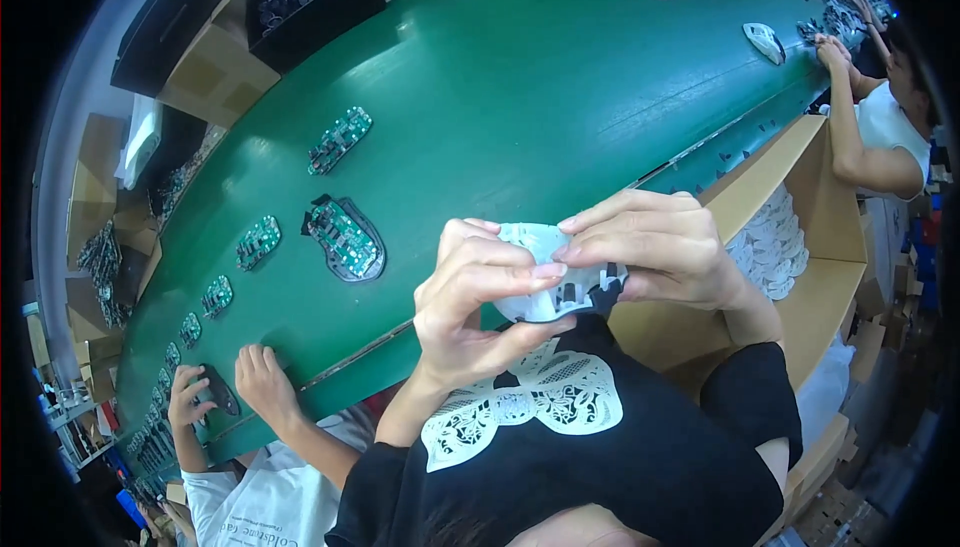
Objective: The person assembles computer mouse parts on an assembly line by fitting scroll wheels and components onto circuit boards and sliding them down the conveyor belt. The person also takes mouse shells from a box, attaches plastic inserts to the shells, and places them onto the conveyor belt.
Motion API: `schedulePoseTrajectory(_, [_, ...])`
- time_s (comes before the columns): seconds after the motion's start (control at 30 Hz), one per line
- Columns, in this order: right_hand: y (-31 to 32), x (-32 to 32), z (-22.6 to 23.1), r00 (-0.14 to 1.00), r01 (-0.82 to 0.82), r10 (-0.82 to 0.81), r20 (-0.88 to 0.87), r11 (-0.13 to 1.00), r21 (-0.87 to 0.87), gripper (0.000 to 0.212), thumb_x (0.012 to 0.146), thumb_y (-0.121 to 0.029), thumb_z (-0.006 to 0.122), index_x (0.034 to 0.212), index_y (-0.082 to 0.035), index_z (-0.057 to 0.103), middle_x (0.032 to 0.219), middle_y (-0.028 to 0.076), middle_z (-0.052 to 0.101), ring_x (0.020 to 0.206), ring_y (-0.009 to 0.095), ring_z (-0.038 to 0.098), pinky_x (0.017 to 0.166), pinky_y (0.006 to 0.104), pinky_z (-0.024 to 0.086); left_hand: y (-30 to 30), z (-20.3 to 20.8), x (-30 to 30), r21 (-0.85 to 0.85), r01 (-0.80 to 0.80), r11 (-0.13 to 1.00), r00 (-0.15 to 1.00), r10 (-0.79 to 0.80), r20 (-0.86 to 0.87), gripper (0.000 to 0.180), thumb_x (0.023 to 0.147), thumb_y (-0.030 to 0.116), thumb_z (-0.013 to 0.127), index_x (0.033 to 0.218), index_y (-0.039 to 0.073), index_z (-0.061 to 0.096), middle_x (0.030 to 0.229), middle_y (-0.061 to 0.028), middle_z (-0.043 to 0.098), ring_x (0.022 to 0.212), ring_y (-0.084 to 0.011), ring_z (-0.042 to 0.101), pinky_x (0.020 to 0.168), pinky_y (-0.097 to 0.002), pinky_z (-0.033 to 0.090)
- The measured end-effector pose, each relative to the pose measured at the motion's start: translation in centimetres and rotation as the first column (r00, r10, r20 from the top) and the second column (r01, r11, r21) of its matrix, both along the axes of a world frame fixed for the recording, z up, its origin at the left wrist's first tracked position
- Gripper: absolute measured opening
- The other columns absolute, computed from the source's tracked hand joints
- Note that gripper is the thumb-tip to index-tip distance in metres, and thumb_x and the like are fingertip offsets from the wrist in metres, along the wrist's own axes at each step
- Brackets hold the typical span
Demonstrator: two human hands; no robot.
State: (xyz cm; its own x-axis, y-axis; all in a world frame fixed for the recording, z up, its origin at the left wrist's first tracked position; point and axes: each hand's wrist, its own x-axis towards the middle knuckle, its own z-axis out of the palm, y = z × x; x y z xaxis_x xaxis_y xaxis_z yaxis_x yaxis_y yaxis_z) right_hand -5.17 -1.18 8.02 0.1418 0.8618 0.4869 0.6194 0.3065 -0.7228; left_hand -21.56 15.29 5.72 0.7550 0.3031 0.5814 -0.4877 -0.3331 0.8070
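Both hands hold a white plastic housing (545, 282) just below the near edge of the green counter (520, 97). Left hand (475, 302) grips its lower side; right hand (655, 247) presses on top (fingers curled). A circuit board in a dark shell (345, 239) lies on the counter, left of the housing.

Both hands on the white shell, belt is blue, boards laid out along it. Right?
Not quite: the belt is green, not blue, as the head view shows. The rest holds: the left hand and right hand both hold the white shell, and boards lie along the belt.
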Motion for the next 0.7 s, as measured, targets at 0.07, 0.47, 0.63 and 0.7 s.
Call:
schedulePoseTrajectory(0.07, [0.2,0.1,-0.3,1.000,-0.001,0.000,-0.015,0.999,-0.038,0.031,0.079,-0.016,0.078,0.105,0.000,0.072,0.098,0.011,0.074,0.094,0.028,0.071,0.079,0.0357,0.058,0.0,-0.4,0.1,-0.015,-0.028,0.999,0.999,0.028,-0.017,0.041,0.066,0.009,0.088,0.104,0.005,0.070,0.095,-0.0067,0.072,0.085,-0.0220,0.062,0.084,-0.0392,0.045])
schedulePoseTrajectory(0.47, [0.8,0.1,-1.1,0.588,-0.135,-0.209,-0.782,0.927,-0.349,0.052,0.094,-0.022,0.071,0.134,0.006,0.054,0.114,0.010,0.067,0.101,0.014,0.064,0.083,0.0273,0.056,0.4,-1.7,2.4,-0.981,-0.071,0.179,0.875,-0.461,-0.147,0.038,0.102,0.033,0.058,0.127,0.005,0.055,0.119,-0.0083,0.063,0.108,-0.0166,0.062,0.094,-0.0385,0.052])
schedulePoseTrajectory(0.63, [0.7,-0.8,-0.3,0.785,0.010,-0.221,-0.579,0.939,-0.345,0.058,0.088,-0.023,0.077,0.134,0.006,0.055,0.111,0.012,0.068,0.099,0.016,0.066,0.074,0.0282,0.059,0.0,-1.4,3.1,-0.993,-0.093,-0.066,0.817,-0.575,-0.038,0.053,0.106,0.044,0.040,0.138,0.002,0.048,0.138,-0.0207,0.054,0.128,-0.0329,0.055,0.105,-0.0551,0.047])
schedulePoseTrajectory(0.7, [0.7,-0.8,-0.2,0.779,0.003,-0.238,-0.581,0.927,-0.376,0.058,0.088,-0.023,0.077,0.134,0.005,0.055,0.111,0.011,0.068,0.098,0.016,0.066,0.074,0.0285,0.059,0.2,-1.5,3.0,-0.991,-0.093,-0.096,0.814,-0.581,-0.020,0.047,0.105,0.043,0.045,0.134,0.007,0.051,0.131,-0.0145,0.057,0.122,-0.0273,0.058,0.101,-0.0512,0.049])
